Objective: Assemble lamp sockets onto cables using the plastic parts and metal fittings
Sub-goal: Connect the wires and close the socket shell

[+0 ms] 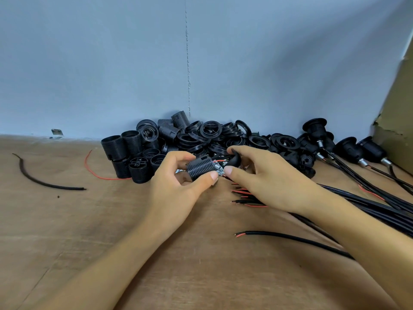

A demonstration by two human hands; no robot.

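Observation:
My left hand (pixel 178 182) grips a black threaded socket body (pixel 200 168) on its side, thumb below and fingers over it. A metal fitting (pixel 219 172) and red wire ends (pixel 220 161) show at its right end. My right hand (pixel 263 175) pinches a black rounded socket cap (pixel 234 158) right beside that end, thumb touching the fitting. The cable running from the cap is hidden behind my right hand.
A heap of black threaded bodies (pixel 131 151) and rings (pixel 210 130) lies along the wall. Finished sockets (pixel 315 128) with cables sit at back right. Loose black cables (pixel 368 209) with stripped ends cross the right side. A cable scrap (pixel 40 180) and red wire (pixel 93 173) lie left.

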